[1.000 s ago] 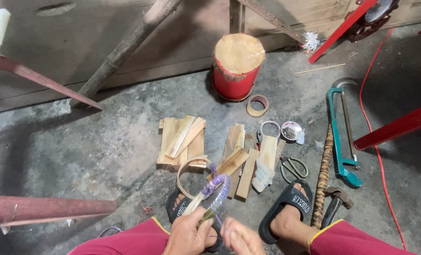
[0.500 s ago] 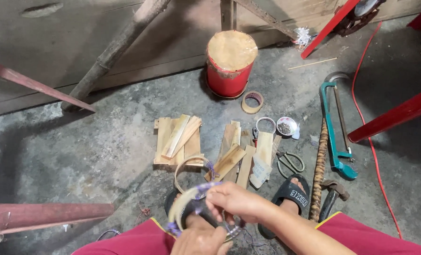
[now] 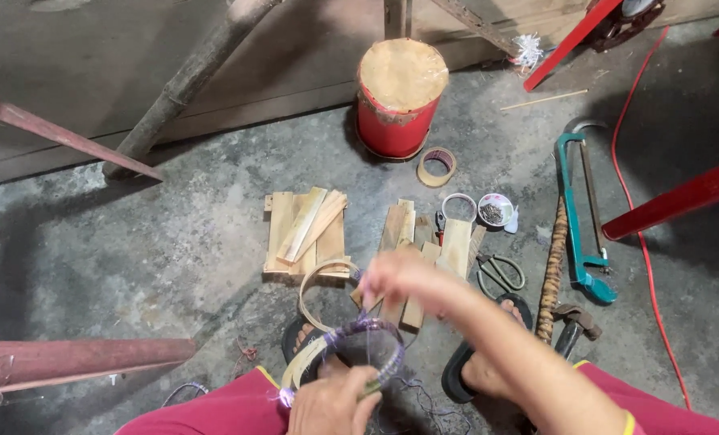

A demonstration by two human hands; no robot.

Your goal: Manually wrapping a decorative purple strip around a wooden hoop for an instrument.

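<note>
Since half a second ago, the right hand (image 3: 404,278) has swung up and away from the body and now shows blurred with motion above the work; the left hand (image 3: 333,404) has stayed low at the frame's bottom edge.

Left hand: fingers closed around the near side of a bent bamboo hoop (image 3: 359,338), which it holds between the knees, over the sandalled feet (image 3: 476,374). Right hand: blurred; it seems pinched on a purple plastic cord (image 3: 380,366), though the grip cannot be told for certain.

Progress, by judgement: purple cord already covers the right-hand arc of the hoop, while the pale strip curling off to the left is bare, so the wrapping appears partly done with a good stretch remaining. Loose cord trails onto the concrete floor (image 3: 134,250) beside the feet.

Beyond the hands: two piles of cut wooden slats (image 3: 303,229); scissors (image 3: 500,274) just right of them; a hammer (image 3: 573,322) and a rope-wrapped stick (image 3: 553,266) alongside; a teal hacksaw (image 3: 581,217) further right. Farther off: a small dish of nails (image 3: 495,209), a tape roll (image 3: 437,167), and a red bucket (image 3: 398,101) with a covered top.
</note>
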